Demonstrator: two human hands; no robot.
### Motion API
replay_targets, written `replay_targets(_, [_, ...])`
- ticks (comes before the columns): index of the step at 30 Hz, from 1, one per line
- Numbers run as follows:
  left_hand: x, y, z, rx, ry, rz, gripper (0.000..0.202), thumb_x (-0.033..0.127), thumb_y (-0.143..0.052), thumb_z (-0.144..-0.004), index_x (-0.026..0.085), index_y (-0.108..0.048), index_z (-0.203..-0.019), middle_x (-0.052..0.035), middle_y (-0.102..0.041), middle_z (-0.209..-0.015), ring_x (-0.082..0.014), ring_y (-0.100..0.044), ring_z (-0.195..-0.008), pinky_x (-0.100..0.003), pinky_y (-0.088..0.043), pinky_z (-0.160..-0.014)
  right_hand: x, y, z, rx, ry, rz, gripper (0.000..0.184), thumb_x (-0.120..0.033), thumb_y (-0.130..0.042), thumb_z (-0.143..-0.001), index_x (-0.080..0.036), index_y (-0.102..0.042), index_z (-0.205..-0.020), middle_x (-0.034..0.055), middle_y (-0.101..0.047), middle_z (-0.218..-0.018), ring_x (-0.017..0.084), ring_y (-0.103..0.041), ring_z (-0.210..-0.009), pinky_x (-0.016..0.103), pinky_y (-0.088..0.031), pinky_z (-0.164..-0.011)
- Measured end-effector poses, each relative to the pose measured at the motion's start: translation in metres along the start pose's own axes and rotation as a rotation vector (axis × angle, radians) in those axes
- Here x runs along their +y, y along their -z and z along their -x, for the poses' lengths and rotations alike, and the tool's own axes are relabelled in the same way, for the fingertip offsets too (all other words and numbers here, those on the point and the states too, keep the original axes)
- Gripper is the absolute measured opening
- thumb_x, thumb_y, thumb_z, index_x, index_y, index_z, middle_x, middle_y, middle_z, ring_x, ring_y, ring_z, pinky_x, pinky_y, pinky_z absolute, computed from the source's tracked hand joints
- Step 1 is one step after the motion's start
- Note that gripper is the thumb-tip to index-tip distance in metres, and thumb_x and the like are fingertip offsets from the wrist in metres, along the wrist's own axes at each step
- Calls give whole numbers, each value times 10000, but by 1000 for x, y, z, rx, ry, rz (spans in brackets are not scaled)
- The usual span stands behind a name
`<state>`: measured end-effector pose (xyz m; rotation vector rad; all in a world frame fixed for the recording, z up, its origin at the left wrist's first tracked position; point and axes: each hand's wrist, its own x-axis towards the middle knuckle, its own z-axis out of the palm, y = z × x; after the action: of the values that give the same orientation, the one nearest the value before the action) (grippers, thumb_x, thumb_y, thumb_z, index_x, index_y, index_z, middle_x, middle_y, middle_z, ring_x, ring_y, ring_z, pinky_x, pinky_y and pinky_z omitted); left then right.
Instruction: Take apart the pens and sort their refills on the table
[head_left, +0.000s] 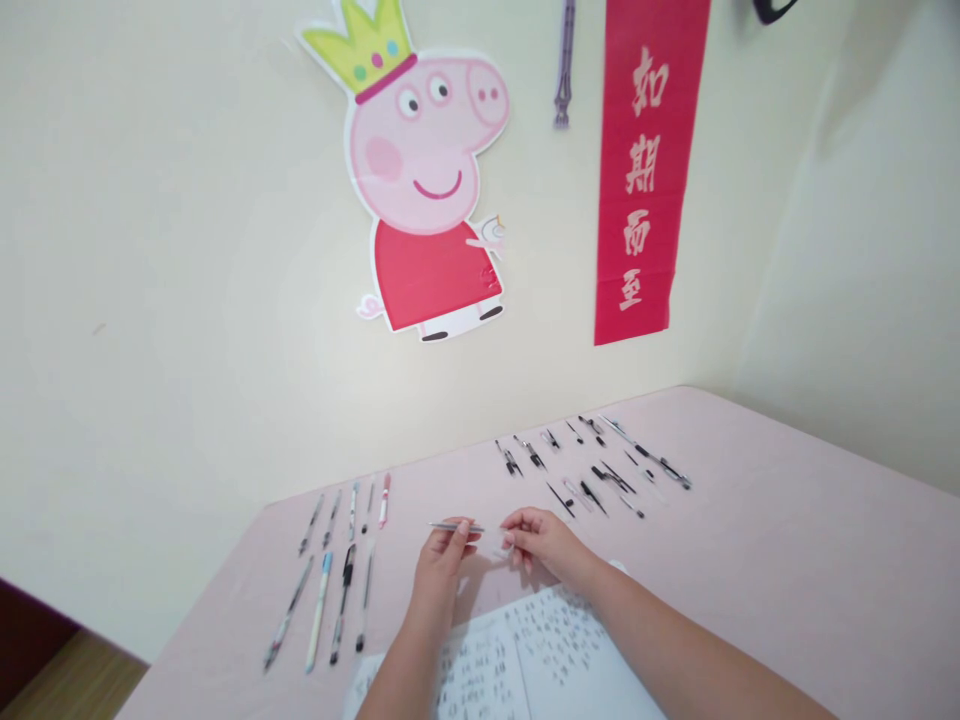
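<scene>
Above the table, my left hand is closed around a slim grey pen, its tip pointing left. My right hand faces it a short way to the right, thumb and fingers pinched together. Something pale and translucent shows at those right fingertips, too blurred to name. Below both forearms lies an open notebook with handwriting on its pages.
Two rows of whole pens, among them a blue-capped pen and a pink pen, lie at the left on the pink table. Several pen parts are spread at the back right, close to a long black pen. A wall stands behind.
</scene>
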<state>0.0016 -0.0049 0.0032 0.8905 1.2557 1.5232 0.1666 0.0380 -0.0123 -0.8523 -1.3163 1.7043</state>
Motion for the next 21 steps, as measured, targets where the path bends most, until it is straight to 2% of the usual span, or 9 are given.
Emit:
replay_targets(5, [5, 1, 1, 59, -79, -155, 402, 514, -671, -613, 148, -632, -775, -46, -652, -729, -161, -584, -699, -276, -447, -660, -1, 0, 1, -16, -16, -29, 395, -436, -720, -578, -137, -585, -798, 6, -635, -652, 97, -570, -485, 205, -399, -434])
replay_targets(9, [5, 4, 1, 94, -73, -185, 393, 532, -655, -619, 152, -628, -714, -37, -638, -677, -147, -560, -656, -265, -431, -640, 2, 0, 0, -13, -20, -11, 384, -430, -727, -563, -140, -595, -776, -5, -624, -621, 101, -570, -490, 217, -421, -451])
replay_targets(16, [-2, 11, -5, 150, -36, -76, 408, 529, -668, -610, 149, -631, -753, -31, -620, -678, -142, -555, -677, -258, -418, -633, 9, 3, -3, 1, 5, 87, 377, -428, -692, -600, -126, -670, -825, 7, -623, -619, 87, -545, -480, 230, -423, -483])
replay_targets(21, [0, 20, -12, 235, -22, 65, 401, 516, -687, -594, 146, -621, -734, -20, -606, -681, -127, -560, -686, -237, -424, -618, 4, 3, -3, 55, 25, 123, 281, -356, -656, -624, -140, -670, -804, -9, -604, -589, 71, -505, -455, 214, -388, -464])
